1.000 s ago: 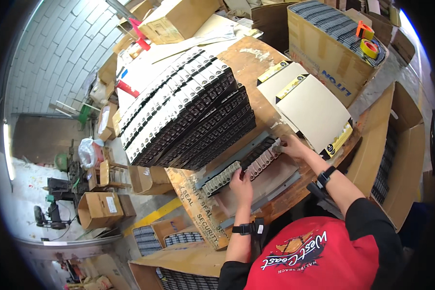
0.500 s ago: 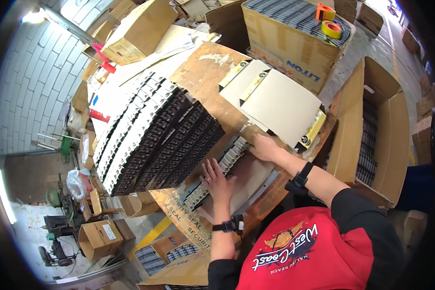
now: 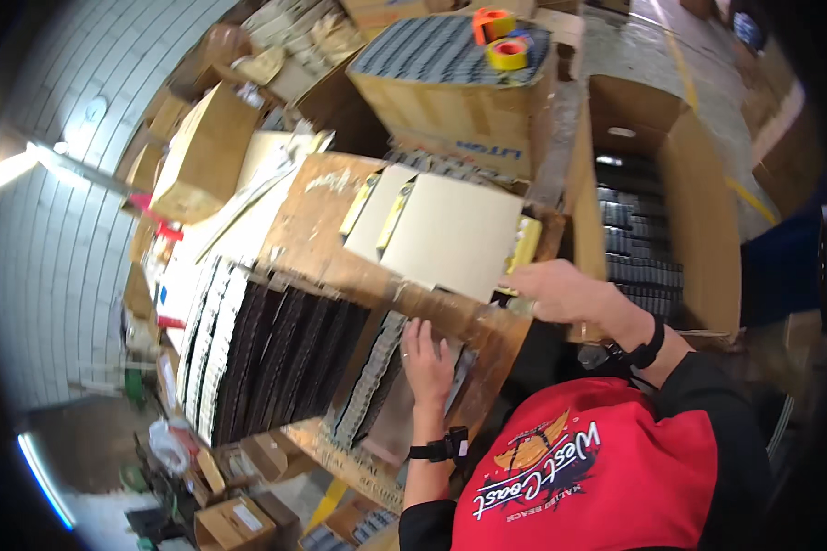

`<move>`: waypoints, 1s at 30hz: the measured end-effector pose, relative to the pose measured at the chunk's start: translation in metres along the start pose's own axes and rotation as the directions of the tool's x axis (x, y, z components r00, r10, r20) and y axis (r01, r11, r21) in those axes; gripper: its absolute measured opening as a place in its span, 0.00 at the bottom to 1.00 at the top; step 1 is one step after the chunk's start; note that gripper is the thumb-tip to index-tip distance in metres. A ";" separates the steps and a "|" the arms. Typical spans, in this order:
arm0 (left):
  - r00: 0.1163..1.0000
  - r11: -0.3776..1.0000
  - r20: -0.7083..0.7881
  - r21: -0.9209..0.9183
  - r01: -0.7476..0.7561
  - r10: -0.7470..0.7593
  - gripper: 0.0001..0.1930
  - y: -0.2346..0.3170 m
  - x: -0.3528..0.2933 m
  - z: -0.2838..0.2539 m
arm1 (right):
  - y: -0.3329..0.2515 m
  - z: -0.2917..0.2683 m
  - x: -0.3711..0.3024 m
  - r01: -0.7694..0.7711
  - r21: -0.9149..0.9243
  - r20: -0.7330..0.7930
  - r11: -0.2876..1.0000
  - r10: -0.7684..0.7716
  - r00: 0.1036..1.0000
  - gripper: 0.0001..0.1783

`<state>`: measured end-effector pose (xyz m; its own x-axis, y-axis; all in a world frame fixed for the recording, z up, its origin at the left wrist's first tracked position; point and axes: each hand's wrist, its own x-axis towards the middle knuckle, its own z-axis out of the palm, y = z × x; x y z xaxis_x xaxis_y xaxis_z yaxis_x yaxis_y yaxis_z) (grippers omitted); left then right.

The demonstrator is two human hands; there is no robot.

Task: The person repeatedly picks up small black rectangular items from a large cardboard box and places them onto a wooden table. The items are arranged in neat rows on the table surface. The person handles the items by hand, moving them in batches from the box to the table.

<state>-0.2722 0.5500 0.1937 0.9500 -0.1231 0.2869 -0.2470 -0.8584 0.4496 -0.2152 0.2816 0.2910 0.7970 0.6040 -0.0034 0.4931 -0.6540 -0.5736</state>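
My left hand [image 3: 427,363] lies with its fingers stretched out over a row of small metal-and-black strip pieces [image 3: 374,367] on the workbench. Beside that row is a flat brownish sheet [image 3: 400,418], partly under my left wrist. My right hand [image 3: 560,294], somewhat blurred, has its fingers curled at the near right corner of a stack of flat cardboard boxes [image 3: 459,230] with yellow printed edges. Its fingertips seem to pinch the top box there. Left of my left hand stands a tall block of stacked black strips with pale metal ends [image 3: 285,367].
An open carton [image 3: 708,239] with rows of dark strips stands at the right. Behind the wooden workbench [image 3: 308,211] is a full carton [image 3: 441,110] topped by an orange tape dispenser [image 3: 493,25] and a yellow tape roll [image 3: 507,55]. More boxes crowd the left.
My right hand has left the far end of the strip row and moved right to the corner of the flat boxes. My left hand stays on the row. The whole view has turned.
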 end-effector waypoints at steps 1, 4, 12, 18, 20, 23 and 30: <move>1.000 0.998 0.005 -0.062 -0.017 0.017 0.22 0.016 0.010 0.012 | 0.016 -0.012 -0.014 -0.048 -0.044 -0.113 0.998 0.043 0.993 0.19; 0.998 0.939 0.060 -0.345 0.014 0.007 0.18 0.064 0.032 0.040 | 0.061 -0.060 -0.056 -0.190 0.049 -0.474 0.981 0.190 0.860 0.15; 0.882 0.675 0.329 -0.738 0.017 0.337 0.09 0.268 0.163 0.041 | 0.317 -0.067 -0.196 -0.597 0.710 -0.185 0.373 0.917 0.353 0.13; 0.920 0.903 0.364 -0.429 0.026 0.146 0.23 0.334 0.229 0.234 | 0.393 0.012 -0.156 -0.825 0.430 -0.198 0.367 0.930 0.310 0.21; 0.837 0.925 0.539 -0.267 0.272 -0.091 0.26 0.319 0.218 0.302 | 0.376 -0.009 -0.125 -0.832 0.407 -0.188 0.378 0.925 0.329 0.19; 0.836 0.919 0.437 -0.052 0.391 -0.331 0.30 0.309 0.177 0.343 | 0.385 -0.010 -0.086 -0.729 0.447 -0.301 0.518 0.855 0.423 0.21; 0.873 0.965 0.412 0.138 0.224 -0.261 0.28 0.272 0.154 0.360 | 0.425 0.008 -0.002 -0.659 0.441 -0.133 0.609 0.770 0.624 0.33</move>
<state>-0.1241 0.1184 0.0553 0.9726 -0.0881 -0.2153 0.0006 -0.9246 0.3808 -0.0097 0.0060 0.0403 0.9233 -0.1879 -0.3350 -0.3783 -0.5956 -0.7086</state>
